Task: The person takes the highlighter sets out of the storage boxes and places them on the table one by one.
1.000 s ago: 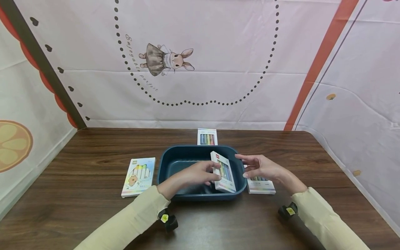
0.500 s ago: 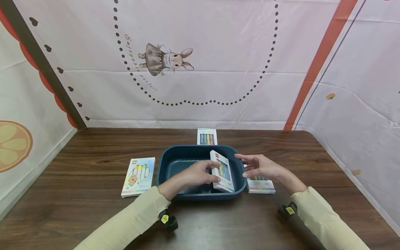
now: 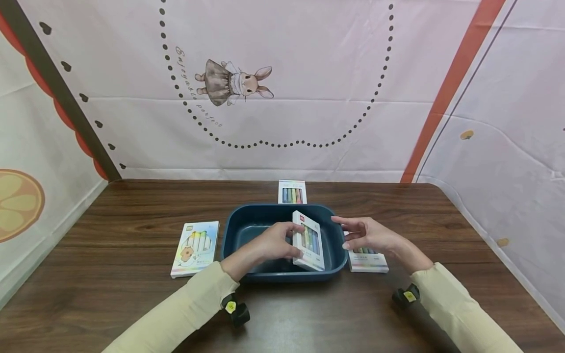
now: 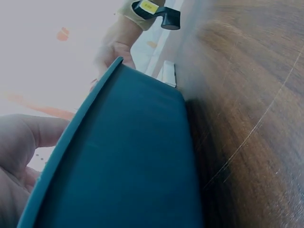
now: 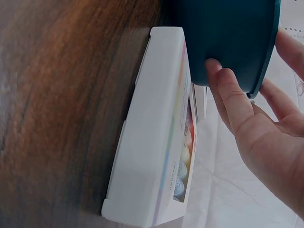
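Observation:
In the head view my left hand (image 3: pixel 275 243) pinches a white crayon box (image 3: pixel 313 241) with a clear window, thumb and fingers at its left edge. The box stands tilted inside a dark blue bin (image 3: pixel 289 277). My right hand (image 3: pixel 372 236) holds the bin's right rim. In the right wrist view, two curled fingers (image 5: pixel 235 97) of it touch the outer wall while another finger lies at the rim. Below that hand lies another white crayon box (image 5: pixel 142 128) on the table. The bin's wall hides the held box in the left wrist view.
Left of the bin lies a white box of markers (image 3: pixel 194 250) with a cartoon print. A further crayon box (image 3: pixel 292 185) lies behind the bin, partly hidden by it. A white printed cloth (image 3: pixel 300 117) hangs at the back of the wooden table (image 3: pixel 132 294).
My left hand and the crayon box it pinches have shifted a little to the left inside the bin. The right hand stays at the rim.

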`<action>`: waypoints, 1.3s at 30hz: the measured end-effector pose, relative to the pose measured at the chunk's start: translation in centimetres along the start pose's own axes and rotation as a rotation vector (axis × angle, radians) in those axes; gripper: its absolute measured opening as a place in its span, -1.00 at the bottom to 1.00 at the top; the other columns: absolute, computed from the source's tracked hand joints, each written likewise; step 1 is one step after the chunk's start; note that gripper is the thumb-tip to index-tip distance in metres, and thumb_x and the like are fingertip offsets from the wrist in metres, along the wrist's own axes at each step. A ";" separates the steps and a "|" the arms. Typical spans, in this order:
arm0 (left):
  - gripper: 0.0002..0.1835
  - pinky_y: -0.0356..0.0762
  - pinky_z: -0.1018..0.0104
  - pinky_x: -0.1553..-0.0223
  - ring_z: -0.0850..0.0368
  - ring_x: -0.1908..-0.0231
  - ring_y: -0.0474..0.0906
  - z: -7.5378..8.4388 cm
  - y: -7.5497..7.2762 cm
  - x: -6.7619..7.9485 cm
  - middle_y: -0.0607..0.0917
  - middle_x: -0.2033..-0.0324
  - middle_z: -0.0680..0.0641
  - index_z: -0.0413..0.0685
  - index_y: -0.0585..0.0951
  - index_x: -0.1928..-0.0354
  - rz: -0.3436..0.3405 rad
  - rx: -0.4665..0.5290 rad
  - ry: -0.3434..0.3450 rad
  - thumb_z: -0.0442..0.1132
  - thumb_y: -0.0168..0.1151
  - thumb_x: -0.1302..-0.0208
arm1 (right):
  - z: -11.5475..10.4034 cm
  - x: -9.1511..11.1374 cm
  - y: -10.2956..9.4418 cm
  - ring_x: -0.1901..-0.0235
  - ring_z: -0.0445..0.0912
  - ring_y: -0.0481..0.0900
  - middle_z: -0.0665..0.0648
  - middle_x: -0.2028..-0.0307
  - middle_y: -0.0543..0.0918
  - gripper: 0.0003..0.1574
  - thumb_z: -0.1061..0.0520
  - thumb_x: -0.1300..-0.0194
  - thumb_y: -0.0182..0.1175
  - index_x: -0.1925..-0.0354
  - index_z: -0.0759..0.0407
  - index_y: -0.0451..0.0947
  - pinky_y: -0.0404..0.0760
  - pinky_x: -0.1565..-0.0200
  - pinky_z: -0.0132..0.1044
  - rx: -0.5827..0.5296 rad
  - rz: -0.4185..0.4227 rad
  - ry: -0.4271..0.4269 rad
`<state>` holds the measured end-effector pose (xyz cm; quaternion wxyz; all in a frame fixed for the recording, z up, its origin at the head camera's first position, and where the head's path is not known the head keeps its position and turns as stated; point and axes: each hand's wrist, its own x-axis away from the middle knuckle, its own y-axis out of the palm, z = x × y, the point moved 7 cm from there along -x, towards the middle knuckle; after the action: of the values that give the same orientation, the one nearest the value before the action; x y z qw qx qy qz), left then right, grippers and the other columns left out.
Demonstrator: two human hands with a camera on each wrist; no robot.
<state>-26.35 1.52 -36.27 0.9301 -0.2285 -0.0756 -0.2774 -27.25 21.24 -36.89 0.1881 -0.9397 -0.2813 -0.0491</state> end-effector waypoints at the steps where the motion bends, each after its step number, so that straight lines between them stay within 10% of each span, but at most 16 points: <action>1: -0.40 0.60 0.29 0.28 0.06 0.31 0.52 0.0 -0.1 0.0 0.44 0.06 -0.19 -0.11 0.41 -0.17 0.005 0.006 0.003 -0.42 0.33 -0.01 | 0.0 0.0 0.0 0.02 0.13 0.53 0.42 -0.23 0.26 -0.10 0.19 -0.09 0.29 -0.34 0.18 0.11 0.48 -0.01 -0.03 0.000 0.001 0.002; 39: -0.43 0.59 0.16 0.20 0.00 0.23 0.54 -1.5 -3.7 1.9 0.40 -0.07 -0.22 -0.02 0.42 -0.16 0.125 0.315 0.055 -0.48 0.24 -0.06 | -0.2 0.1 0.1 -0.02 0.16 0.49 0.42 -0.27 0.20 -0.09 0.20 -0.10 0.28 -0.34 0.20 0.09 0.45 -0.04 -0.01 -0.004 -0.010 -0.017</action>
<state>-26.78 -2.83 -35.62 0.9716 -0.0764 -0.0781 -0.2099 -27.10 21.13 -36.77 0.1836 -0.9391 -0.2874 -0.0428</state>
